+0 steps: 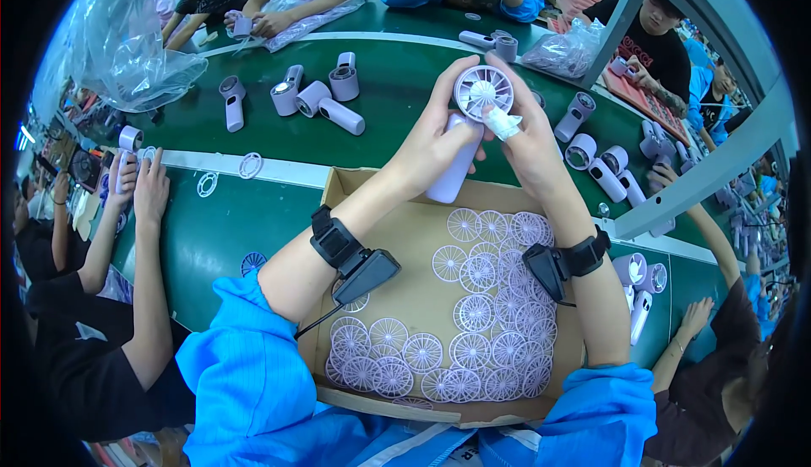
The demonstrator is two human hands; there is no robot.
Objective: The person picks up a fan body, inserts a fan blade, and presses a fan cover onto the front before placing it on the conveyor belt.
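A pale purple handheld fan [454, 167] is held up over the far edge of the cardboard box, its round slotted head upward and its handle slanting down to the left. My left hand [422, 142] is closed round the handle and the left side of the head. My right hand [532, 142] grips the head's right side, its thumb, wrapped in white tape, pressed at the lower rim. Below my forearms, the shallow cardboard box [393, 230] holds many thin lilac spoked grilles [475, 313], heaped mostly to the right and near side. Each wrist wears a black strapped device.
A green conveyor [405, 70] runs across the far side, carrying several purple fans [342, 116]. More fans [606, 178] lie at right, below a grey metal post [710, 163]. Co-workers' hands [150, 192] work at left and right. Loose white rings [207, 184] lie at left.
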